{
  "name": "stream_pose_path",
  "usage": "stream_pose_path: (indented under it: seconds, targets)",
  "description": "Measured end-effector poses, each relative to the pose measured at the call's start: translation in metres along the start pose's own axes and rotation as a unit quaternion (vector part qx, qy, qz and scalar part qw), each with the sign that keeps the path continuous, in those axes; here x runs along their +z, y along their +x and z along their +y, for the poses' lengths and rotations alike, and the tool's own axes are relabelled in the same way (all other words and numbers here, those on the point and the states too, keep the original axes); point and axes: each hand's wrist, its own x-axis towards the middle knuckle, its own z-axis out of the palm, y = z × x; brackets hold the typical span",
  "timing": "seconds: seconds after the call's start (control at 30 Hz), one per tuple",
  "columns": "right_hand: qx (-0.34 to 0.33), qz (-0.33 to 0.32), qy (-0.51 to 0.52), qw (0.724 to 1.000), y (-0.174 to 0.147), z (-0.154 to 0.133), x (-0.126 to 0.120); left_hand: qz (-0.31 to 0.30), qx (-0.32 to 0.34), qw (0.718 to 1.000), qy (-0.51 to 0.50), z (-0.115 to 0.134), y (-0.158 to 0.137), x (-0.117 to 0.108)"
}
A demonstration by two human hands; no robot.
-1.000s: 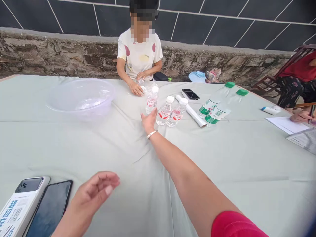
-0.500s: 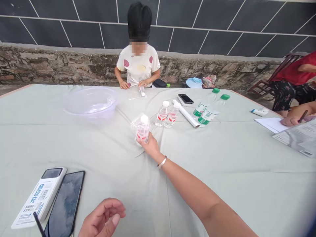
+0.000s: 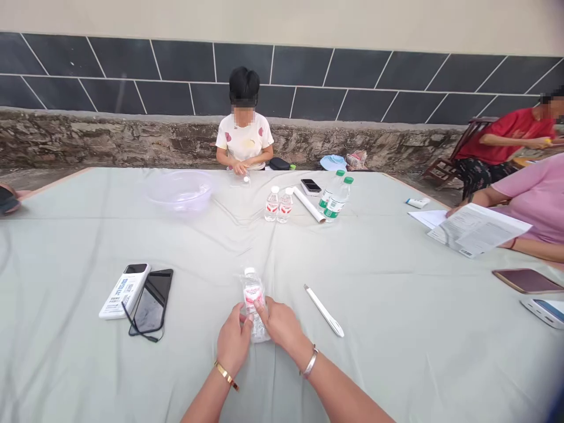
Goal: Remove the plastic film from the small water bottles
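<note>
Close in front of me is a small clear water bottle with a white cap and a red-and-white label, wrapped in a thin clear plastic bag. Its cap points away from me; whether it lies flat or leans is hard to tell. My left hand is closed against its left side. From the right, my right hand grips it with the thumb across its front. A slim white utility knife lies on the cloth to the right of my right hand.
Two similar bottles, a white roll and green-capped bottles stand or lie farther back. A clear basin is at back left, phones at left. A person sits opposite; others sit at right with papers.
My right hand has brought the bagged bottle from mid-table towards me. My left hand, empty before, has joined it on the bottle. The view has tilted up, and the white knife now shows.
</note>
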Motion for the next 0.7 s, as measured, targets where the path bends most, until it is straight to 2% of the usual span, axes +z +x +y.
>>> stream_pose_path:
  seconds: [0.1, 0.23, 0.33, 0.4, 0.47, 0.57, 0.7]
  targets:
    - [-0.001, 0.02, -0.098, 0.995, -0.002, 0.018, -0.021, 0.019, -0.01, 0.999, 0.037, 0.008, 0.0, 0.014]
    - [0.072, 0.147, -0.186, 0.969, -0.011, 0.076, -0.058, 0.017, -0.025, 0.998, 0.05, 0.009, 0.005, 0.017]
    - [0.111, 0.112, -0.203, 0.967, -0.024, 0.115, -0.069, 0.004, -0.023, 0.999, 0.028, 0.002, 0.011, 0.014]
    - [0.106, 0.08, -0.164, 0.978, -0.03, 0.122, -0.067, -0.001, -0.019, 1.0, 0.015, -0.002, 0.014, 0.012]
    - [0.093, 0.069, -0.108, 0.987, -0.028, 0.109, -0.064, -0.004, -0.009, 1.0, 0.007, -0.006, 0.016, 0.011]
    - [0.044, 0.064, -0.049, 0.996, -0.01, 0.063, -0.064, -0.008, 0.004, 1.0, -0.005, -0.008, 0.018, 0.009]
    - [-0.058, 0.084, -0.072, 0.992, 0.022, 0.003, -0.067, -0.014, 0.001, 1.0, -0.022, -0.007, 0.02, 0.006]
